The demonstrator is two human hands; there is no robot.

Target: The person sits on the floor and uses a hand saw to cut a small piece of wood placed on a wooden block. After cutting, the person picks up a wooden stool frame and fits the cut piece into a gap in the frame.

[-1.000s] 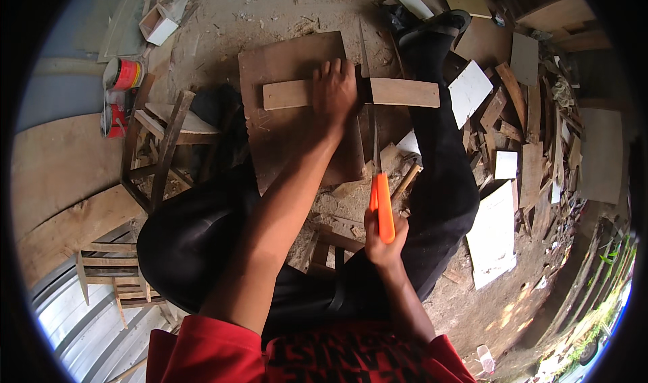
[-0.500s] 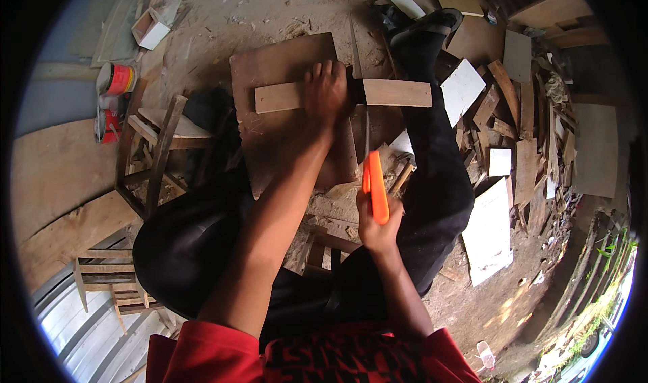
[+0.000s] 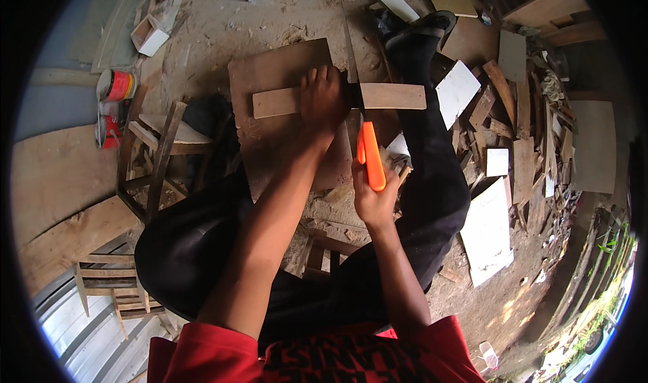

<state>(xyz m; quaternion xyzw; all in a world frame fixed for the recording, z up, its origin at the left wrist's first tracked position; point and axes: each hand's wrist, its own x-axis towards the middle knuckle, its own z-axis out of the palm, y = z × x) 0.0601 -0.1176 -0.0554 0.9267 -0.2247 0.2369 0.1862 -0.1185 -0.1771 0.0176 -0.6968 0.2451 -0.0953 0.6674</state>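
Observation:
A narrow pale wooden slat (image 3: 398, 96) lies crosswise over a brown board (image 3: 273, 143). My left hand (image 3: 322, 98) is closed over the slat near its middle, its fingers curled over the far edge. Wrapped round the orange handle of a handsaw (image 3: 372, 155) is my right hand (image 3: 374, 199). The saw's blade crosses the slat just right of my left hand and points away from me. The slat's right end reaches over my right leg. How deep the blade sits in the wood cannot be told.
On the right lies a heap of wood offcuts (image 3: 523, 167) with white panels (image 3: 487, 231). A wooden frame stool (image 3: 165, 140) stands at left, near red-labelled cans (image 3: 111, 126). My dark-trousered legs flank the board, and sawdust and chips cover the dirt floor.
My right hand has pushed the saw forward, so the orange handle is now closer to the slat. My left hand still holds the slat.

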